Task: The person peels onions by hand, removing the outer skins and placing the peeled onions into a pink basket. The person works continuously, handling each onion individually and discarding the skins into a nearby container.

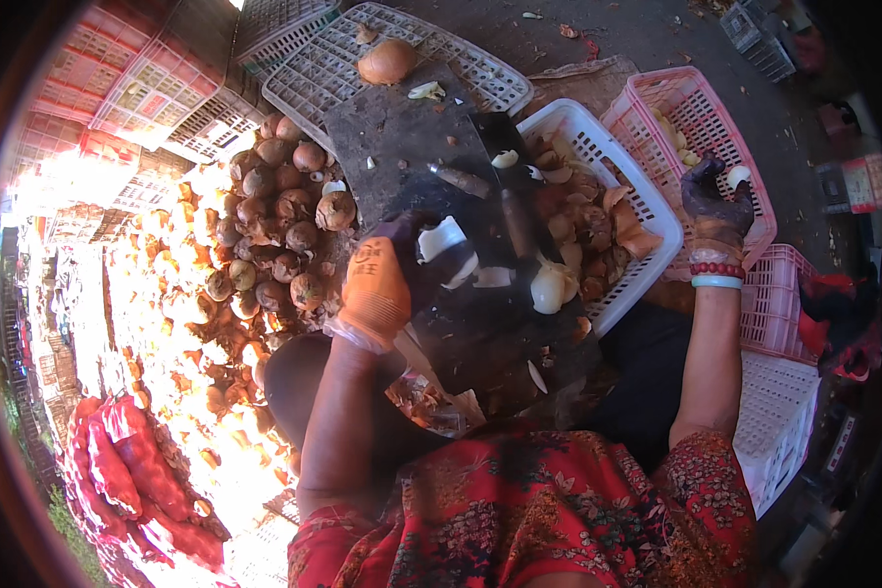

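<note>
My left hand [382,272], in an orange glove with dark fingers, is closed around a white peeled onion [441,239] above the dark board [404,132]; its fingers hide part of the onion. My right hand [714,202], in a similar glove, is over the pink plastic basket [761,213] with its fingers apart. Just beyond one fingertip shows a small white onion [739,175]; whether they touch is unclear. Two wooden tool handles [516,224] lie on the board. Near its right side sits a peeled onion [550,288] with skin still attached.
Unpeeled onions [287,220] are heaped at left, partly overexposed. A white basket [669,250] with onion skins stands right of the board. A large onion [388,62] rests at the board's far edge. Stacked crates [154,95] and red sacks [140,470] flank the left.
</note>
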The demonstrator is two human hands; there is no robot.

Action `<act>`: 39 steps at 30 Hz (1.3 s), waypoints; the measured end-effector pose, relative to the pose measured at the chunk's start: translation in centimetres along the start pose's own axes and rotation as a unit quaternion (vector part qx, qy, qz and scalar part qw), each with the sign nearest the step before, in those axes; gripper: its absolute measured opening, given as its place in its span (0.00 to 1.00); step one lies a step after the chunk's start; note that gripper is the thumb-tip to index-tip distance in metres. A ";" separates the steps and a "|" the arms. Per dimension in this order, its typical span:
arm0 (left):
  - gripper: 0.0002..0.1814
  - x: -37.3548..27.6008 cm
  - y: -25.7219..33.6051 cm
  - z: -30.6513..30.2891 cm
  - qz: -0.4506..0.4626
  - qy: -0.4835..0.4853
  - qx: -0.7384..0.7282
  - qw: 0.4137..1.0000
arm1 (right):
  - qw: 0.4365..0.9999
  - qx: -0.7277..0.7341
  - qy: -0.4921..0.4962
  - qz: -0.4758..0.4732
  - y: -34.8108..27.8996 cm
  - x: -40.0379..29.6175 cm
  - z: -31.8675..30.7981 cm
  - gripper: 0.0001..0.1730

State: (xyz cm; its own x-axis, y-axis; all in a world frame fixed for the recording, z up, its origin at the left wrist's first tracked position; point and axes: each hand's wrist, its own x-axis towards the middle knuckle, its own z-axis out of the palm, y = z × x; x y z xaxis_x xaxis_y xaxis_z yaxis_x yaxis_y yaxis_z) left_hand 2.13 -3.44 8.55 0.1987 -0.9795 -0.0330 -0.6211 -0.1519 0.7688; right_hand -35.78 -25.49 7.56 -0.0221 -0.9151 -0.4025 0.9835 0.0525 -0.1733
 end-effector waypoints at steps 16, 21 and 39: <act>0.14 -0.4 -2.0 2.5 -0.065 -0.047 -0.555 0.828 | 0.753 -0.499 -0.364 0.228 17.2 -12.2 1.0 0.26; 0.13 -0.4 -1.0 2.9 -0.144 -0.097 -0.602 0.779 | 0.618 -0.667 -0.365 0.203 17.2 -12.2 -0.3 0.23; 0.24 0.8 -0.1 2.0 -0.157 -0.157 -0.524 0.822 | 0.719 -0.561 -0.309 0.270 14.9 -11.7 0.3 0.23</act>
State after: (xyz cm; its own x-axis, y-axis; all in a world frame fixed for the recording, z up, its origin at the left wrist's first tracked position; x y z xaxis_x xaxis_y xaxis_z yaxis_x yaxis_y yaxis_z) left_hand 0.84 -4.51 7.19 -0.0836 -0.9243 -0.3723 0.4514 -0.3682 0.8128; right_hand -20.85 -14.12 9.96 0.7338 -0.6243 -0.2677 0.0468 0.4397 -0.8969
